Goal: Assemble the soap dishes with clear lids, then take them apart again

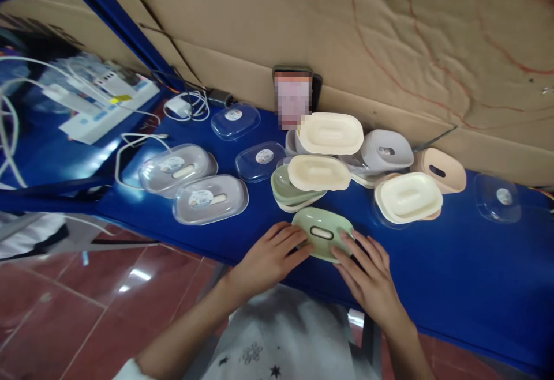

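Note:
A green oval plastic soap dish [322, 247] with a slot in its middle lies at the front edge of the blue table. My left hand [277, 247] grips its left end, fingers over the rim. On the right end rests my right hand [366, 262], thumb and fingers around the rim. Something pale shows through the slot. Just behind it, a cream tray [319, 172] sits on a stack of green pieces [281, 190]. To the right, another cream tray [409, 197] lies on a peach piece.
Two lidded grey dishes [212, 201] stand at left. Clear lids [259, 161] lie behind them, another clear lid [497, 198] far right. Grey dishes [387, 148], a peach dish [444, 169] and a propped phone [293, 100] are at the back. A power strip [108, 112] with cables is left.

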`<state>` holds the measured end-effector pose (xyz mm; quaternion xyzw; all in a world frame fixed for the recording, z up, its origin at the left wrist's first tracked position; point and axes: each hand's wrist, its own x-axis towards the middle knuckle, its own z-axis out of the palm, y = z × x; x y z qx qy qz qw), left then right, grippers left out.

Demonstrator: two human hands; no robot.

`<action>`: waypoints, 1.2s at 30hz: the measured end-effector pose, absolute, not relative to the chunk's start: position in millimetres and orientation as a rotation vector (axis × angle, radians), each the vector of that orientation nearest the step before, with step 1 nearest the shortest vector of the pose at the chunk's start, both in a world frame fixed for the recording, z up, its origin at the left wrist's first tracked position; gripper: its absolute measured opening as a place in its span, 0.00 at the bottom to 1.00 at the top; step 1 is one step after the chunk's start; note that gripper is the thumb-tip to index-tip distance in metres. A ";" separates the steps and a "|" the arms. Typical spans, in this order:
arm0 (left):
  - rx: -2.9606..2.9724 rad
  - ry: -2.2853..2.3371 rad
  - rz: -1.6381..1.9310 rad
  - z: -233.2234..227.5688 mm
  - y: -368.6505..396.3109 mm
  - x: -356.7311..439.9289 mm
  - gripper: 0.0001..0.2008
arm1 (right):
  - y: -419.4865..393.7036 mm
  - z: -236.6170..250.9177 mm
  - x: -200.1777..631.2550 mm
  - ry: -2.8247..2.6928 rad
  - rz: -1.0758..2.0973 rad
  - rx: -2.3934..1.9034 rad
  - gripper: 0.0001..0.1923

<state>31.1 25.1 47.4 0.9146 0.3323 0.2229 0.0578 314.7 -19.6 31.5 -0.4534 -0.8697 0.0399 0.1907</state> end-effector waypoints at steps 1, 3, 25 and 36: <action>2.773 0.996 0.680 47.8 25.0 29.9 0.09 | -20.2 30.6 314.0 -2.453 0.123 -1.263 0.25; 2.728 0.955 0.738 51.8 27.8 23.1 0.08 | -21.1 29.1 313.4 -2.467 0.140 -1.252 0.25; 2.646 1.094 0.575 141.5 57.9 -20.8 0.27 | -32.0 19.3 318.2 -2.048 0.161 -1.330 0.50; 2.520 0.821 0.431 53.8 66.8 38.8 0.40 | -20.5 20.9 315.4 -2.220 0.200 -1.343 0.40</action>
